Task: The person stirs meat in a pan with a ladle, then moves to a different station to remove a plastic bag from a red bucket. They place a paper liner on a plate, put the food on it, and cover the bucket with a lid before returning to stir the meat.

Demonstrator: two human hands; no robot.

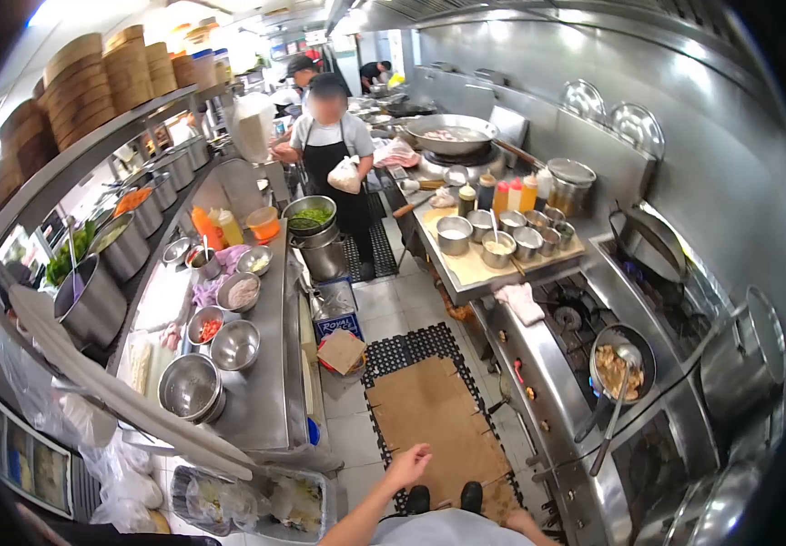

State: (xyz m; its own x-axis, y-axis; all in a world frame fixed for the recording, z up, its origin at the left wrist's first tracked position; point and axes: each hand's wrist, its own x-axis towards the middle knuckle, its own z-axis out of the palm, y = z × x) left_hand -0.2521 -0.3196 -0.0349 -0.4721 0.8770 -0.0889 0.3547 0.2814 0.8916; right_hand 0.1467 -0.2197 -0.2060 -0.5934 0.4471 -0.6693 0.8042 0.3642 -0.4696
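Note:
My left hand (408, 465) hangs over the brown cardboard mat (434, 409), fingers loosely curled, with nothing visible in it. At the bottom edge, only part of my right hand (525, 521) shows; its fingers are hidden. To the right, a wok (651, 366) sits on a burner with a blue flame beside it. Browned food pieces (608, 368) lie inside. A ladle (627, 355) rests in the wok, its handle (608, 439) leaning out toward me. Neither hand touches the wok or ladle.
Steel bowls (191, 387) line the left counter (270, 387). Sauce bottles (515, 193) and small pots stand on the right ledge. A co-worker (334, 146) in a black apron stands in the aisle holding a white bag (345, 175). A bin (320, 523) is at lower left.

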